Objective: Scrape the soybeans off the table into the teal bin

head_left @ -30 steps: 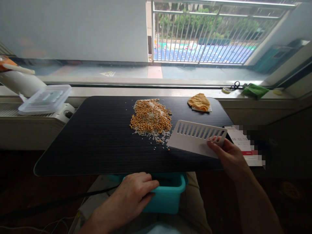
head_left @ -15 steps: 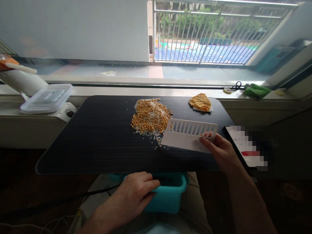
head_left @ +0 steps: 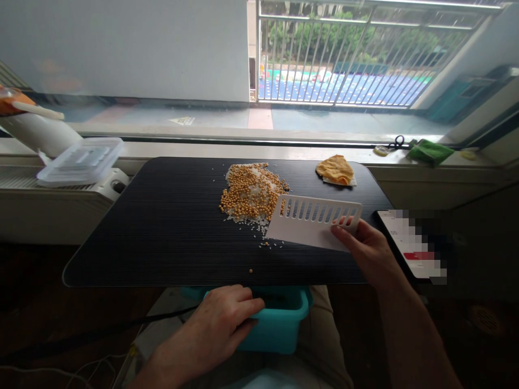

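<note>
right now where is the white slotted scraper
In the head view, the white slotted scraper is right of centre in the right hand's grip, its left end at the right edge of the bean-and-rice pile.

We had a thin white plate (head_left: 304,231), slotted along its far edge, tilted over the dark desk (head_left: 154,237); its left end overlapped the right side of the heap (head_left: 249,194), though we could not tell if they touched. The heap mixed round tan beans with white rice, grains scattered nearby. One loose bean (head_left: 251,271) lay near the desk's front edge. Just below, we had an open teal bin (head_left: 273,334).
</note>
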A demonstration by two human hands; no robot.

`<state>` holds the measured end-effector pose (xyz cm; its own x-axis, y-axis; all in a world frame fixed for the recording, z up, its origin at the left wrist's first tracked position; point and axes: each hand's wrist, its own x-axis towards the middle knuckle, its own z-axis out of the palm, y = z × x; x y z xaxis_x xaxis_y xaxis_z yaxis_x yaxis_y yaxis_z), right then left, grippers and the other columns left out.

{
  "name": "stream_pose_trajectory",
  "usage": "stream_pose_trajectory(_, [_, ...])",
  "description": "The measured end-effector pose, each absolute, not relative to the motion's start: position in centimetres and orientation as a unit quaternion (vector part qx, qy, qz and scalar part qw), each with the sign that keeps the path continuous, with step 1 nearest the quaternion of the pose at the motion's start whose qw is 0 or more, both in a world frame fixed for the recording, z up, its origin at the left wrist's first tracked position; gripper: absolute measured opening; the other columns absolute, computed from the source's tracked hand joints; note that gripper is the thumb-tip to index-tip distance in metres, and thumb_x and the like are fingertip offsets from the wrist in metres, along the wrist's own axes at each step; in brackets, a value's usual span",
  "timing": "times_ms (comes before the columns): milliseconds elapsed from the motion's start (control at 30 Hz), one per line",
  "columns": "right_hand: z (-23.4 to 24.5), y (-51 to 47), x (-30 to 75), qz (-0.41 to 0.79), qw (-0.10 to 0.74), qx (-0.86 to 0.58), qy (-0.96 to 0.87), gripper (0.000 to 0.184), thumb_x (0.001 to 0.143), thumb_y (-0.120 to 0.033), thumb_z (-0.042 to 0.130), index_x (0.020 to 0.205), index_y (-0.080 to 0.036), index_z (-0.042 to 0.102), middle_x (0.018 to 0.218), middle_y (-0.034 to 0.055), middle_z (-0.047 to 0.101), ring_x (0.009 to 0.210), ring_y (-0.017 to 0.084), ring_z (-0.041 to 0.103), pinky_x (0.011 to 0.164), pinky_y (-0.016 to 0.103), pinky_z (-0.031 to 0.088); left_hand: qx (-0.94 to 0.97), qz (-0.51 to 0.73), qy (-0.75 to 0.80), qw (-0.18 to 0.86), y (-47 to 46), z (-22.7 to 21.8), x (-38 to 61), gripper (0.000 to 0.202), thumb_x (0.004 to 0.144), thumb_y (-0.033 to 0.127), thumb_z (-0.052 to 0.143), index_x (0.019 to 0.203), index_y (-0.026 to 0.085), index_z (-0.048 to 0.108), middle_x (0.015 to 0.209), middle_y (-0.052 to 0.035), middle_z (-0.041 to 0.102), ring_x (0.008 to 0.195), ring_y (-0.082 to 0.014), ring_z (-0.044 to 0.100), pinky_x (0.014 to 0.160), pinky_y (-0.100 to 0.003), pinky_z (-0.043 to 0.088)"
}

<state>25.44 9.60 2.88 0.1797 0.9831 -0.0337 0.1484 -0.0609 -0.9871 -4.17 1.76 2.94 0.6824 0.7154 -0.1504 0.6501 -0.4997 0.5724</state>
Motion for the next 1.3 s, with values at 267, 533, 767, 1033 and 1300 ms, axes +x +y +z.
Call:
stream_pose_trajectory(267, [2.7, 8.7, 25.4, 0.44, 0.49, -0.591, -0.466, 0.027, 0.069, -0.046, 0.082, 0.079, -0.023, 0.071, 0.078, 0.0004, 0.066, 0.072, 0.016, 0.058, 0.067, 0.027, 0.05, 0.865, 0.052, 0.401, 0.295, 1.5, 2.7, -4.9, 0.021, 0.087, 0.005, 0.063, 0.101, 0.021, 0.066, 0.092, -0.0016, 0.064, 0.086, -0.0213, 0.061, 0.08, -0.03, 0.044])
stream_pose_trajectory(533, [2.2, 5.8, 24.5, 0.498, 0.418, -0.576, -0.496, 0.027, 0.075, -0.047, 0.076, 0.085, -0.022, 0.072, 0.082, 0.0029, 0.07, 0.075, 0.018, 0.062, 0.069, 0.028, 0.052, 0.871, 0.078, 0.4, 0.276, 1.0, 2.3, -7.0, 0.023, 0.087, 0.006, 0.058, 0.104, 0.021, 0.065, 0.09, -0.0017, 0.063, 0.08, -0.02, 0.061, 0.07, -0.028, 0.043])
stream_pose_trajectory(767, [1.7, 6.3, 19.7, 0.514, 0.435, -0.538, -0.508, 0.027, 0.078, -0.048, 0.072, 0.084, -0.022, 0.07, 0.083, 0.0033, 0.069, 0.074, 0.019, 0.062, 0.069, 0.029, 0.051, 0.865, 0.11, 0.434, 0.228, -0.3, 1.5, -11.3, 0.025, 0.09, 0.011, 0.052, 0.106, 0.024, 0.065, 0.086, -0.0008, 0.062, 0.075, -0.0178, 0.061, 0.066, -0.025, 0.042])
stream_pose_trajectory(1033, [1.5, 7.0, 17.1, 0.548, 0.374, -0.478, -0.575, 0.023, 0.085, -0.043, 0.067, 0.088, -0.02, 0.068, 0.079, 0.0014, 0.068, 0.071, 0.017, 0.06, 0.067, 0.028, 0.05, 0.858, 0.123, 0.448, 0.22, -0.9, 1.3, -12.0, 0.029, 0.089, 0.009, 0.051, 0.11, 0.023, 0.066, 0.093, -0.003, 0.065, 0.081, -0.0197, 0.064, 0.071, -0.027, 0.045])
stream_pose_trajectory(1300, [2.1, 8.9, 23.8, 0.348, 0.557, -0.615, -0.437, 0.026, 0.072, -0.045, 0.079, 0.083, -0.024, 0.069, 0.086, 0.0024, 0.069, 0.078, 0.019, 0.064, 0.078, 0.033, 0.053, 0.863, 0.092, 0.424, 0.26, 0.1, 2.1, -9.2, 0.022, 0.087, 0.006, 0.054, 0.099, 0.023, 0.064, 0.086, -0.0009, 0.062, 0.077, -0.0189, 0.061, 0.068, -0.027, 0.042])
